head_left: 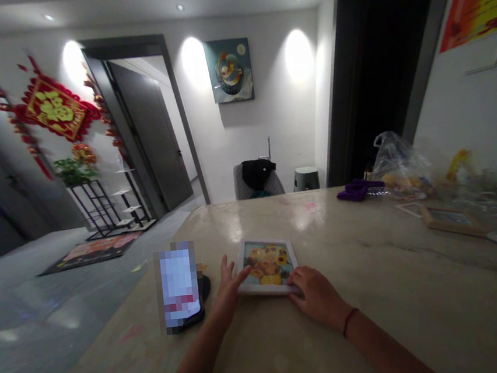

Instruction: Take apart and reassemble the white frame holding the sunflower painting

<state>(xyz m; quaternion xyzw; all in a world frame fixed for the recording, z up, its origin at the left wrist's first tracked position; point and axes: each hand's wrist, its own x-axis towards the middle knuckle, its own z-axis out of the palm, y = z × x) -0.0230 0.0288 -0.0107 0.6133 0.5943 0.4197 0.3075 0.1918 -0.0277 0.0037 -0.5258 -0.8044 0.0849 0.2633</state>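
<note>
One broad, pale desk [394, 289] with dark veining fills the lower part of my head view, and I take the white picture frame [267, 261] lying on it as my landmark. Far beyond it to the right I see a dark doorway [378, 68]; far beyond it to the left, a grey door [150, 131] stands ajar. Past the frame, behind the desk's far edge, is a grey chair [243, 184] with black cloth [258, 174] over its back. A red and gold ornament [54, 108] hangs on the wall well to the frame's left, and a teal painting [229, 71] hangs beyond it. To its far right, a clear plastic bag [397, 154] sits among clutter.

The frame itself holds a sunflower picture, face up; I cannot tell whether its near edge is lifted. Well to its right lies a wooden frame [454, 220], and beyond it to the right, a purple item [356, 190]. My right hand [315, 291] grips its near right corner; my left hand [228, 285] is spread wide at its left edge, one digit reaching over it. Left of it a phone [179, 287] stands tilted, screen pixelated. Smallest, a dark cord [349, 322] rings my right wrist, near the frame's right corner.
</note>
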